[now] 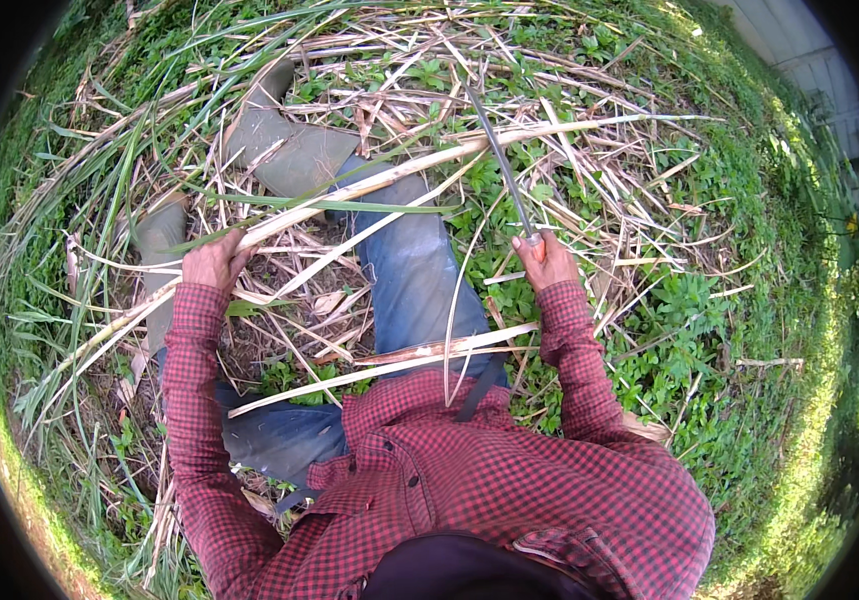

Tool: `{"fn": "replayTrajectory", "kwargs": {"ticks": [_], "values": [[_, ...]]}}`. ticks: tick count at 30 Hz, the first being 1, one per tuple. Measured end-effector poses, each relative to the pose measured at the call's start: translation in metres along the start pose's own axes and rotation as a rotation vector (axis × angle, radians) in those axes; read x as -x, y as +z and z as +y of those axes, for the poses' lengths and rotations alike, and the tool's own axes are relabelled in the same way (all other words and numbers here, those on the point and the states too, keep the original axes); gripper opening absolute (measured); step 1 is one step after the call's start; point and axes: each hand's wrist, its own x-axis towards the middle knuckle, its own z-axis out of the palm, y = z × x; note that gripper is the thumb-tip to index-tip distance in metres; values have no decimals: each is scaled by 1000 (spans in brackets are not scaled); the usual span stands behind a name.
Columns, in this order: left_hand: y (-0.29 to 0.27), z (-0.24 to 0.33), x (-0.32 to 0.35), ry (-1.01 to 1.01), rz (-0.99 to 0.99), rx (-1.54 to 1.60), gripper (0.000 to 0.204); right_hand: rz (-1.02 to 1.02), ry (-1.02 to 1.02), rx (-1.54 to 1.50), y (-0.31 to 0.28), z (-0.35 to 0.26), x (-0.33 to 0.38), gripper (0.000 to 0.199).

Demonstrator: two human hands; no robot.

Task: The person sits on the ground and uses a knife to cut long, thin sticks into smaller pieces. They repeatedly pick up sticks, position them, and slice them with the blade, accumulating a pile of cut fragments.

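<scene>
My left hand (211, 262) is closed round a long pale stalk (354, 190), which slants up to the right across my shin. A green leaf blade (369, 206) trails alongside it. In my right hand (552, 266) is a machete with an orange handle (536, 246). Its long, narrow blade (502, 155) points up and slightly left, over the far part of the stalk; whether they touch I cannot tell. Shorter pale stalk pieces (409, 355) lie over my lap.
My rubber boots (294, 150) and jeans-clad legs (414, 270) stretch over ground littered with dry stems (609, 215). Low green plants (684, 320) grow at the right, long grass blades (134, 150) at the left. A pale wall (814, 70) stands at the far right.
</scene>
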Motion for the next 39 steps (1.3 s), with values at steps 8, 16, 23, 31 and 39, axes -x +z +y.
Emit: {"fn": "replayTrajectory", "kwargs": {"ticks": [8, 16, 23, 31, 39], "values": [[-36, 58, 5, 106, 73, 180, 30, -31, -168, 238, -19, 0, -13, 49], [-26, 68, 18, 70, 27, 206, 26, -118, 82, 239, -43, 24, -15, 41], [-53, 24, 56, 42, 75, 244, 24, 52, 328, 240, -47, 106, -71, 54], [-32, 22, 79, -55, 91, 331, 46, -50, -119, 440, -51, 88, -47, 47], [9, 1, 115, -99, 151, 503, 51, 166, 511, 260, -73, 179, -102, 64]]}}
